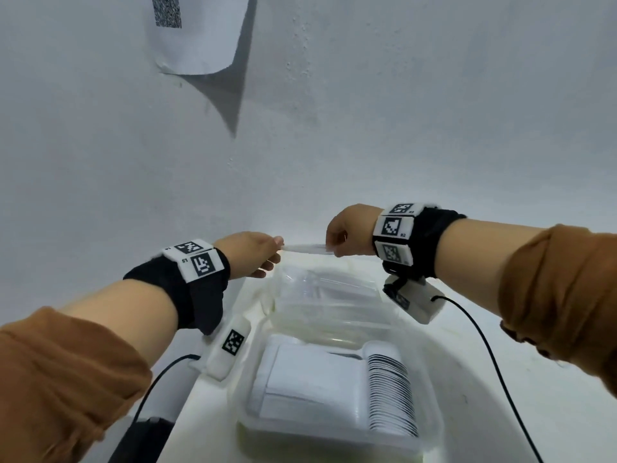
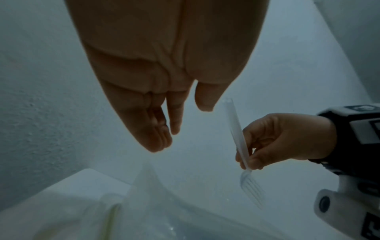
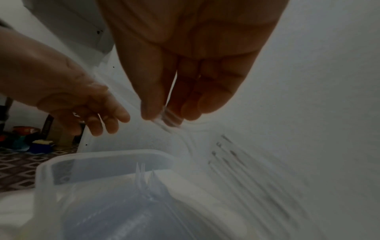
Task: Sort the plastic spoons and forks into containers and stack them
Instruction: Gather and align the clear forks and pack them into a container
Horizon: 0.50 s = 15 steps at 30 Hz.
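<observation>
A clear plastic fork (image 1: 307,248) hangs level above the far clear container (image 1: 384,297), which holds several forks (image 3: 141,177). My right hand (image 1: 332,245) pinches this fork (image 2: 238,138) near its neck, tines (image 2: 252,186) pointing down in the left wrist view. My left hand (image 1: 273,255) is at the handle's end with fingers (image 2: 174,116) straight and relaxed; the left wrist view shows a small gap between thumb and handle. The near clear container (image 1: 253,379) holds a stacked row of white spoons (image 1: 390,392).
Both containers stand on a white round table (image 1: 500,412) close to a white wall. A paper sheet with a printed code (image 1: 197,31) hangs on the wall. Black cables (image 1: 494,362) run from the wrist cameras. Patterned floor (image 3: 18,170) shows beyond the table's left edge.
</observation>
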Each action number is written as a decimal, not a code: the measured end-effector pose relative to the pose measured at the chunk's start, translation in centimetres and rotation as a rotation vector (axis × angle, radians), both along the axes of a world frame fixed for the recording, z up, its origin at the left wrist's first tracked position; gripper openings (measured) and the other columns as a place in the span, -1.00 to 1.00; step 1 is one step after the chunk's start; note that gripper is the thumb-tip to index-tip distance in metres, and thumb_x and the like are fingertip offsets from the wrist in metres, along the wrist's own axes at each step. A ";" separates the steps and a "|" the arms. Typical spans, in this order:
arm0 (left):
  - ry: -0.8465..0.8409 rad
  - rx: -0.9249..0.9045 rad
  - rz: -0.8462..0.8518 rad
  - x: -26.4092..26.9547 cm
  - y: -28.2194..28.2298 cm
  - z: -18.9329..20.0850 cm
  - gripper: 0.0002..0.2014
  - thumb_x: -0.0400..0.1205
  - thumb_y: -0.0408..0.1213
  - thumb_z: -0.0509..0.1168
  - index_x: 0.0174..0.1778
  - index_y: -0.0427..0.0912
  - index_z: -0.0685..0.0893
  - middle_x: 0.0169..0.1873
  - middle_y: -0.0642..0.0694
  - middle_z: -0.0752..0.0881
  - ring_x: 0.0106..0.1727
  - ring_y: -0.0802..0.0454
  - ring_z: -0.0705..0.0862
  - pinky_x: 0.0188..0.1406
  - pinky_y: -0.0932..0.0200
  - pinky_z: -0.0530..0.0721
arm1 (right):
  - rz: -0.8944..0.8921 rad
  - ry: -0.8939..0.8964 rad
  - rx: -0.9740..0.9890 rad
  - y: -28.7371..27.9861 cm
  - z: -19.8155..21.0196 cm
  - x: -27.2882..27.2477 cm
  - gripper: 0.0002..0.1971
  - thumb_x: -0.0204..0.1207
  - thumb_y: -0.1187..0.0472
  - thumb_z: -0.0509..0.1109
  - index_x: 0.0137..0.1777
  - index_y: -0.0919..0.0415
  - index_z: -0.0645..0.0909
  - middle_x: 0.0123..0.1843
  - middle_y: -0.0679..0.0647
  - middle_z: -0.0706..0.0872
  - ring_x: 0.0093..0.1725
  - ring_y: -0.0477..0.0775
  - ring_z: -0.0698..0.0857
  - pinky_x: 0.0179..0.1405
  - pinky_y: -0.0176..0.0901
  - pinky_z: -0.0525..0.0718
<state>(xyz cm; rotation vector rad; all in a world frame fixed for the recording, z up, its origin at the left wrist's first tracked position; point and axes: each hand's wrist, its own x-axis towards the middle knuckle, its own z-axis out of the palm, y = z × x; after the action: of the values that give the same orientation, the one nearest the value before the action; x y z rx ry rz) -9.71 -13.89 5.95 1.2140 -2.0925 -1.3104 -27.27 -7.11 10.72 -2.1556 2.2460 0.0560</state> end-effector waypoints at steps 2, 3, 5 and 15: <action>-0.095 -0.034 -0.010 0.0 -0.6 -1.0 -0.64 0.73 -0.08 0.10 0.27 -0.25 0.56 0.10 -0.12 0.64 0.03 0.01 0.66 0.17 0.09 0.65 | -0.038 -0.070 0.008 0.1 -0.6 -0.5 -0.83 0.48 0.23 0.41 0.05 0.15 0.72 -0.13 -0.08 0.71 -0.14 -0.10 0.57 -0.32 -0.38 0.46; -0.200 -0.077 -0.047 0.0 -0.8 -1.3 -0.57 0.71 -0.02 0.11 0.38 -0.23 0.51 0.20 -0.11 0.62 0.13 -0.03 0.67 0.31 0.05 0.57 | -0.054 -0.097 0.017 0.2 -0.9 -0.7 -0.83 0.47 0.23 0.42 0.04 0.16 0.73 -0.22 -0.13 0.68 -0.17 -0.11 0.57 -0.33 -0.43 0.45; -0.464 -0.191 -0.151 -0.1 -1.0 -1.7 -0.42 0.67 0.12 0.12 0.51 -0.18 0.39 0.39 -0.08 0.54 0.32 -0.04 0.60 0.43 0.11 0.41 | -0.085 -0.123 0.047 0.2 -1.5 -1.1 -0.85 0.44 0.24 0.44 0.00 0.16 0.74 -0.35 -0.23 0.59 -0.22 -0.13 0.57 -0.34 -0.49 0.43; -0.670 -0.292 -0.249 -1.3 -2.5 -3.9 -0.18 0.52 0.18 0.33 0.61 -0.09 0.19 0.49 0.02 0.44 0.46 0.01 0.46 0.42 0.11 0.39 | -0.120 -0.140 0.261 -1.4 -3.7 -1.5 -0.85 0.41 0.26 0.48 -0.03 0.14 0.76 -0.25 -0.01 0.72 -0.40 -0.18 0.59 -0.50 -0.53 0.52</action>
<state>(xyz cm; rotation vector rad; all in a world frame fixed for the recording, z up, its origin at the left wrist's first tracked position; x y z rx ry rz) -11.04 -16.44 2.07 1.4228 -2.8533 -0.6805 -28.79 -8.52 7.05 -1.8325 2.1491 0.1796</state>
